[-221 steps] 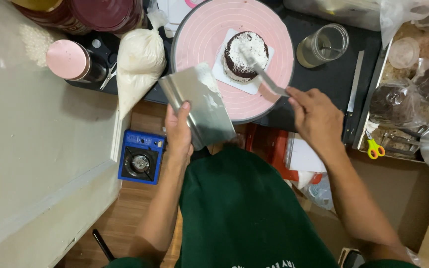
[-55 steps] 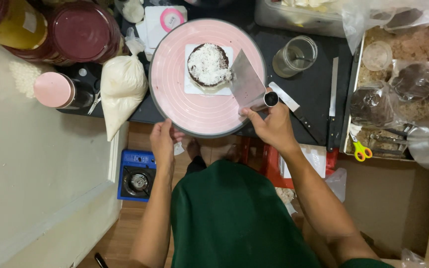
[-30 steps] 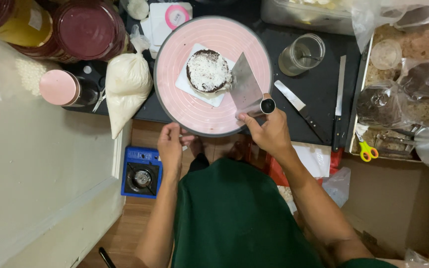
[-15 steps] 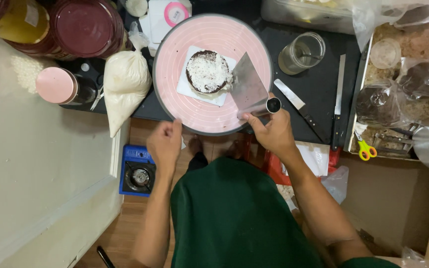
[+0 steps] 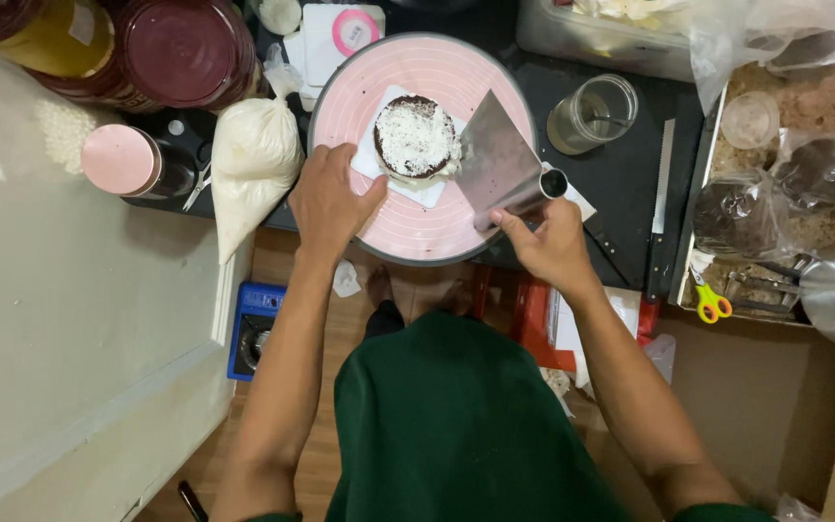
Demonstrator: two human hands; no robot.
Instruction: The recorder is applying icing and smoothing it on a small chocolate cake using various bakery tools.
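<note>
A small round chocolate cake (image 5: 417, 136) topped with white cream sits on a white square board on the pink turntable (image 5: 408, 227). My right hand (image 5: 550, 242) grips the handle of a metal bench scraper (image 5: 498, 160), whose blade stands against the cake's right side. My left hand (image 5: 331, 199) rests on the turntable's left edge, fingers spread over it, beside the white board.
A filled white piping bag (image 5: 250, 164) lies left of the turntable. A glass jar (image 5: 592, 111), a serrated knife (image 5: 660, 193) and a tray of bagged items with yellow scissors (image 5: 713, 303) are at the right. Large lidded jars (image 5: 182, 48) stand at the back left.
My left hand has risen from below the turntable's front edge onto its left rim. The scraper has stayed against the cake's right side, where it arrived after the earliest frame.
</note>
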